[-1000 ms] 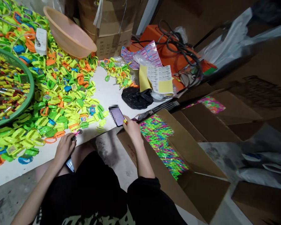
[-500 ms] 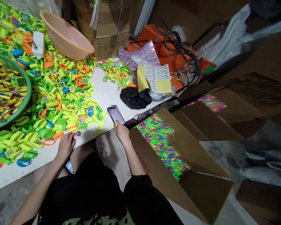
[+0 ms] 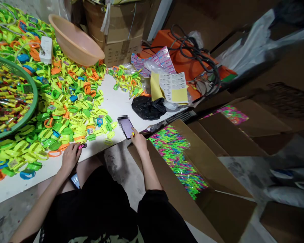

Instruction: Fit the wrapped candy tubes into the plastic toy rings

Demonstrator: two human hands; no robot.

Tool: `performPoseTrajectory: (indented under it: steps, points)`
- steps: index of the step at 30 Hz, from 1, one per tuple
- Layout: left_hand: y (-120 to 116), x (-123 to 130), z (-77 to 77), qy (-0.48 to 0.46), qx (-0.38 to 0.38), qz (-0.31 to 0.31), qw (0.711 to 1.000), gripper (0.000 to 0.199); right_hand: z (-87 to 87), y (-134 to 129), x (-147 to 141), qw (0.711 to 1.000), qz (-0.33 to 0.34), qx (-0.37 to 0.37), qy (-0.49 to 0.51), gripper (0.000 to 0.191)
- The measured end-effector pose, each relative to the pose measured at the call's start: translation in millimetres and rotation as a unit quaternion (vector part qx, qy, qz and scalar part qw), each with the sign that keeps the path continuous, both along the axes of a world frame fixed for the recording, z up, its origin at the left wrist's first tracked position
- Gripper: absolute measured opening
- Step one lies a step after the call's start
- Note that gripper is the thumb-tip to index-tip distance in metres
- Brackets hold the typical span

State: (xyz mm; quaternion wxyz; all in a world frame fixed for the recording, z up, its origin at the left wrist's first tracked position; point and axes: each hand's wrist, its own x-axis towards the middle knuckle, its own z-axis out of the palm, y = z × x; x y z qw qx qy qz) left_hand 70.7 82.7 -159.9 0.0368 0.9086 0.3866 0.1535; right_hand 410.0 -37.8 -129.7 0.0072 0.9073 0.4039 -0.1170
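Your right hand (image 3: 140,141) has moved since the previous frame: index fingertip drawn back from mid-screen to the near side edge of the phone (image 3: 126,127). Right grip: narrow, closed on a small yellow piece (image 3: 133,134), details hidden by fingers. Left hand (image 3: 70,157): fingers pinched on a pink piece (image 3: 80,146), resting at the table (image 3: 111,91) edge. Likely the index is left free for the screen while the yellow piece stays tucked in the grip; the table edge probably steadies your left hand. Pink piece: bright, small, mostly covered, black spoked wheel (image 3: 84,145) protruding on the side toward the phone. Just beyond the left grip, the toy watches (image 3: 77,118), glossy yellow-green, orange and blue. Outward from the right grip, an open carton (image 3: 164,182) of neon sticks (image 3: 172,145).
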Motion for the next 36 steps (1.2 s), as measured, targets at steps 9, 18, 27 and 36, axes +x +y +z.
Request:
performPoseTrajectory:
  steps: [9,18,27,36]
  points:
    - [-11,-14,17.9,-0.051,-0.069,0.051,0.995,0.036,-1.6,17,-1,0.999,0.036,-0.011,0.005,0.058]
    - [-16,-42,46.3,-0.3,-0.346,0.167,0.873,0.045,-1.4,20,-2,0.999,0.045,-0.025,0.015,0.052]
    - [-35,-53,92.0,-0.534,-0.535,0.23,0.614,0.033,-2.0,6,-11,1.0,0.02,-0.006,0.018,0.047]
    - [-40,-70,92.0,-0.559,-0.545,0.231,0.581,0.029,1.3,10,-21,1.0,0.017,0.006,0.013,0.045]
